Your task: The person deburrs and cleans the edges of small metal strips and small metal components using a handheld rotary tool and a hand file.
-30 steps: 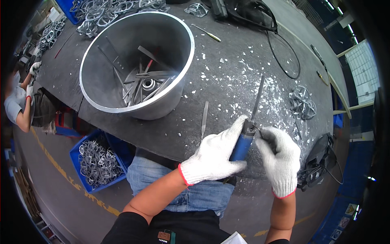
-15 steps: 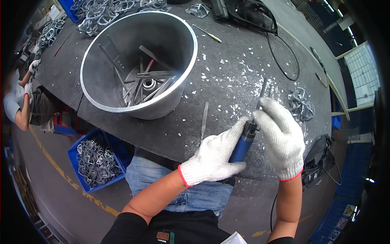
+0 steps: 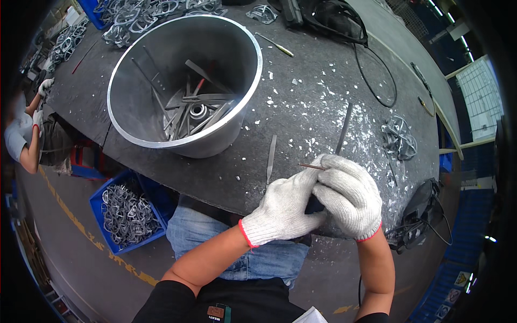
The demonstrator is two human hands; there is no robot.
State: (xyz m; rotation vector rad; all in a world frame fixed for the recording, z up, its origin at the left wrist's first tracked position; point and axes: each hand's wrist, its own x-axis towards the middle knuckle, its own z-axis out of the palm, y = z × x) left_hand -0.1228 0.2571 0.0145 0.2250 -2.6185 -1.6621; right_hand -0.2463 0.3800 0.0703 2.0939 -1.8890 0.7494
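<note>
Gripping the dark blue tool (image 3: 314,204), your left hand (image 3: 284,207) has its fingers wrapped round the body, which is mostly hidden between your two hands. Your right hand (image 3: 350,196) meets it there, fingers curled, pinching a thin brown rod (image 3: 311,166) that points left over the left fingertips. Just beyond your hands juts a grey blade (image 3: 344,128), its near end out of sight behind the right one. Under all this lies the dark grey surface (image 3: 226,177), strewn with pale flakes (image 3: 367,129) ahead and to the right. A flat file (image 3: 271,153) lies just left of your hands, an openwork metal part (image 3: 399,139) to their right. Farther left and ahead, a big metal bucket (image 3: 212,146) holds long tools; behind it sits a heap of metal parts (image 3: 132,24). Down on the floor (image 3: 70,253) to your left is a blue bin (image 3: 140,243) full of similar pieces, near a yellow line (image 3: 78,223). At far left a gloved co-worker (image 3: 20,132) stands beside the surface; at far right hangs a white gridded sheet (image 3: 479,97).
</note>
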